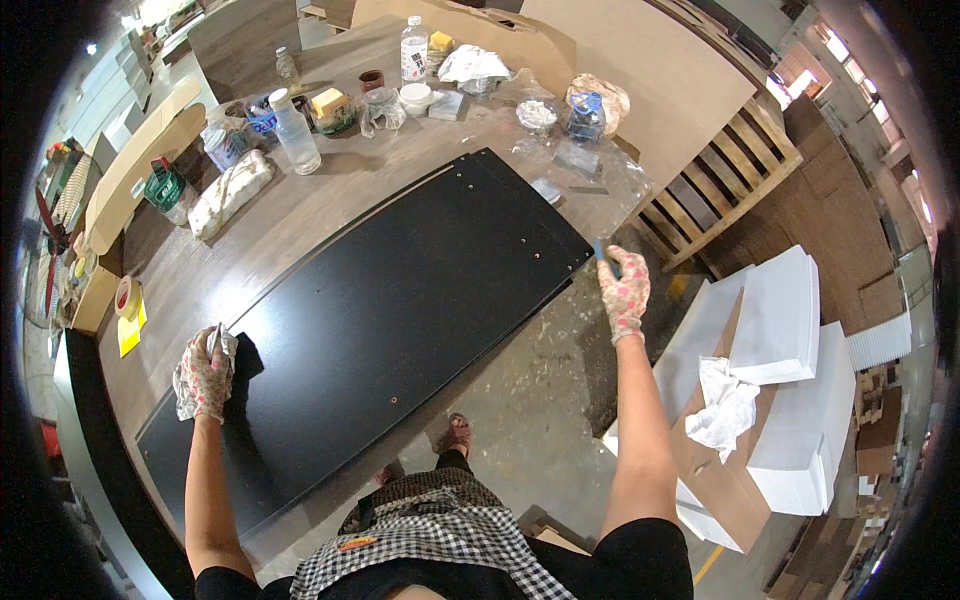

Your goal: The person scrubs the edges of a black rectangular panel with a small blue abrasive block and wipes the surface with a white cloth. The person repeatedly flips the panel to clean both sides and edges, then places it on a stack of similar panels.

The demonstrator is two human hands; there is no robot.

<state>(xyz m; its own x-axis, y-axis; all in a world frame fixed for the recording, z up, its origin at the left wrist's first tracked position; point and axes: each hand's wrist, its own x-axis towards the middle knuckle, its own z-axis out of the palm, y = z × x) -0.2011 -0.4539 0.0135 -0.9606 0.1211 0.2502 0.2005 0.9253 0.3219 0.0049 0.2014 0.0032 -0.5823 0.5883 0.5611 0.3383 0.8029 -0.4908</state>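
Head view, left fingers (213,343) clutching rag (183,392), panel (380,290)

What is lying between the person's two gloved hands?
A long black panel stretches between them in the head view; the left hand grips a crumpled white cloth, while the right hand is beside the panel's right-hand corner.

grey floor (535,365) (speckled), bright windows (838,46)

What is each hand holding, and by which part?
Left hand: cloth, by its bunched middle. Right hand: small blue object; which part is gripped cannot be told.
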